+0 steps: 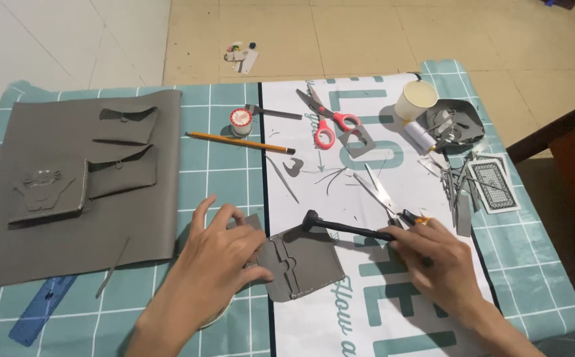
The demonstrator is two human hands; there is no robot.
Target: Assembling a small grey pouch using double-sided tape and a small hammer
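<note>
Left hand [218,258], fingers [257,272] flat and pressing the grey leather wallet piece [304,264] beneath them on the tabletop [538,264]; right hand [432,261], fingers closed around a black mallet [347,228], head just above the piece; beyond the fingers, pencil [238,141], red-handled scissors [323,119].

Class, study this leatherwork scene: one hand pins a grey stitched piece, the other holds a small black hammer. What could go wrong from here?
1. The left hand pins the grey stitched piece close to the hammer head, so a blow might catch fingers.
2. Open scissors lie beside the right hand; it might brush their blades.
</note>
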